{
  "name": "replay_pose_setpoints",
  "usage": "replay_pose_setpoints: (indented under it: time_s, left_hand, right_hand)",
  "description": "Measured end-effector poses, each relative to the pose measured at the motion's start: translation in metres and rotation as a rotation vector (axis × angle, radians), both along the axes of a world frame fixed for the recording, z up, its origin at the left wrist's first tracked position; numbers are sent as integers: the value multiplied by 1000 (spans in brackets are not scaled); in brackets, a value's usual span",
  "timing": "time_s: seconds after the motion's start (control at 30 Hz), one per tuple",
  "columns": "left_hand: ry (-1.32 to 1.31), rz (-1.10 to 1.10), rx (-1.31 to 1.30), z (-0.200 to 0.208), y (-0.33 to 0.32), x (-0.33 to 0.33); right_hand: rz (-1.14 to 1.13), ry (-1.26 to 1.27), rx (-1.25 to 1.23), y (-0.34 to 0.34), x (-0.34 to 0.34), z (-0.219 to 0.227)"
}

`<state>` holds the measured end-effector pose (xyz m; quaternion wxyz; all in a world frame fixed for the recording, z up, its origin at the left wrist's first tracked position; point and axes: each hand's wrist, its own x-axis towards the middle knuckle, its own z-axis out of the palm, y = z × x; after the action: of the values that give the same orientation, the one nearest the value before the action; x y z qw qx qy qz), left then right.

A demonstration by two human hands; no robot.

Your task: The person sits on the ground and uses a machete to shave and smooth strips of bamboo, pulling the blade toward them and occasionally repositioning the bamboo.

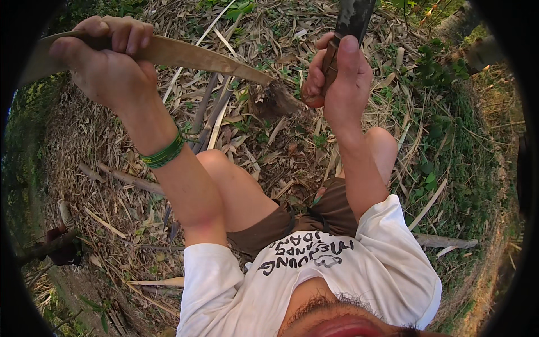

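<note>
My left hand (115, 64) is wrapped round a long, flat pale strip (196, 56) that looks like split bamboo or wood. The strip runs from the left rim, through my fist, down to the right, where its tip lies by the top of a dark, rough stump (275, 100). Upright in my right hand (345, 81) is a machete (352, 19), its brown wooden handle held with the thumb along it. The dark blade points away from me and leaves the picture at the top edge. Blade and strip are apart.
Dry leaves and shavings (168, 106) cover the ground, with green weeds on the right. Several thin sticks (208, 115) lie between the strip and my knee. A branch (132, 180) lies left of my leg. At the lower left is a dark object (64, 247). A log (477, 54) shows at the upper right.
</note>
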<state>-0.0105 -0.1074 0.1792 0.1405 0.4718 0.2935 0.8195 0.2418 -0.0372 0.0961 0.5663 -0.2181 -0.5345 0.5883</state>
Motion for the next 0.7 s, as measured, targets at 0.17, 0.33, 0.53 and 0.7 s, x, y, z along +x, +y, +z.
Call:
replay_pose_setpoints:
  time_s: [0.17, 0.33, 0.53, 0.7]
  left_hand:
    - [33, -34, 20, 2, 3, 8]
    - [31, -75, 18, -5, -7, -5]
    - [43, -22, 52, -2, -1, 2]
    - [-3, -57, 85, -7, -4, 14]
  right_hand:
    - [44, -815, -286, -13, 1, -225]
    - [119, -806, -397, -22, -7, -220]
    - [325, -579, -570, 5, 14, -113]
    - [85, -145, -73, -4, 11, 1]
